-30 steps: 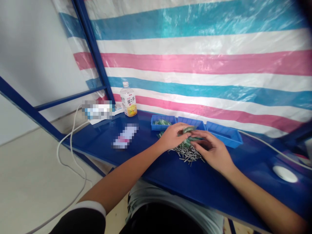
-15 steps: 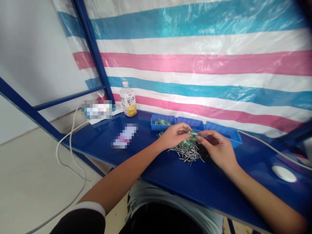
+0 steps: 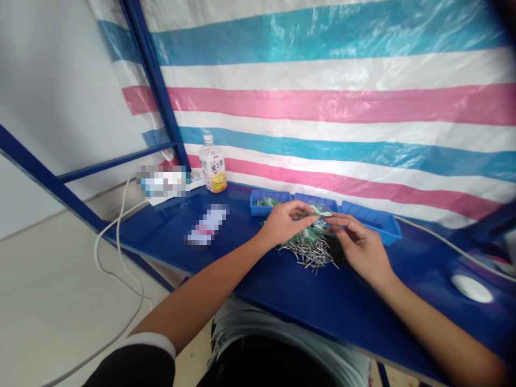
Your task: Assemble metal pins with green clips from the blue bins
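Note:
My left hand point(image 3: 283, 223) and my right hand point(image 3: 360, 242) come together over the table, fingertips closed on a small clear plastic bag point(image 3: 321, 210). The bag is crinkled and catches the light; what it holds, if anything, I cannot make out. Beneath the hands lies a heap of thin silvery metal pins point(image 3: 312, 255). Greenish plastic bags point(image 3: 311, 235) lie against the heap's far side. Dark small pieces point(image 3: 337, 251) sit beside the pins, partly covered by my right hand.
Behind the hands stand a left blue bin point(image 3: 269, 210) with greenish bags inside, a middle blue bin point(image 3: 316, 200) and a right blue bin point(image 3: 387, 232). A drink bottle point(image 3: 213, 167), a blurred phone-like object point(image 3: 208, 224) and a white oval object point(image 3: 471, 288) rest on the blue table point(image 3: 250, 263).
The bag between my fingers has shifted and turned, now showing a shinier, clearer face slightly higher up. Both hands stay in nearly the same place, their fingers moved a little.

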{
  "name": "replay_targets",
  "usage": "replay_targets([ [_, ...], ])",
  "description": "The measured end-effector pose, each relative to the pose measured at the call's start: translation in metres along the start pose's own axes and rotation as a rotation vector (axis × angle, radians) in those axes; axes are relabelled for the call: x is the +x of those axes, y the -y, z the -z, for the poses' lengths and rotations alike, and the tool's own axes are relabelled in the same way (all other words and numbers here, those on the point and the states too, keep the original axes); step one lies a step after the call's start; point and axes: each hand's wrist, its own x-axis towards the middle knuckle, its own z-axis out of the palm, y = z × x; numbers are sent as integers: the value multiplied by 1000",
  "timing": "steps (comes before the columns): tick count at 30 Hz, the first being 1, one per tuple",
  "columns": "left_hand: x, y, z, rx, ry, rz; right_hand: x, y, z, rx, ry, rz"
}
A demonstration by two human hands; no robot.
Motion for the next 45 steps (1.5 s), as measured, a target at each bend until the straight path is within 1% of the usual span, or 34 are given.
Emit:
replay_targets([
  [3,3,-1,9,179,-148,-108,1,4,-2,-22,21,48],
  [4,4,-1,14,240,-180,-150,1,5,-2,-50,26,66],
  [7,5,-5,32,507,-234,-248,1,5,-1,-167,45,121],
  [9,5,-6,43,718,-208,-276,0,5,0,-230,63,153],
  [10,5,-6,47,807,-198,-265,-1,5,0,-249,71,167],
  [12,4,-2,51,940,-176,-192,-1,6,-1,-272,87,186],
  [15,2,7,50,1027,-92,-66,-1,8,-1,-309,109,217],
  [17,2,12,48,1040,-63,-44,0,7,-1,-356,132,262],
  [19,1,14,47,1046,-62,-44,1,5,-1,-411,173,317],
  [23,1,11,46,1042,-103,-57,3,-2,-3,-477,246,382],
  [26,2,7,45,996,-146,-134,3,-5,-3,-514,260,409],
  [28,2,5,43,952,-157,-199,3,-4,-2,-552,241,429],
  [32,3,6,37,891,-165,-298,2,0,0,-669,171,456],
  [36,3,10,32,867,-145,-364,4,-3,1,-740,192,482],
  [38,4,11,31,846,-128,-400,6,-5,1,-730,201,483],
  [40,5,11,29,807,-110,-443,7,-4,2,-695,178,483],
  [43,4,8,24,718,-66,-505,6,6,3,-591,93,474],
  [45,3,6,20,664,-19,-521,3,14,2,-475,30,442],
])
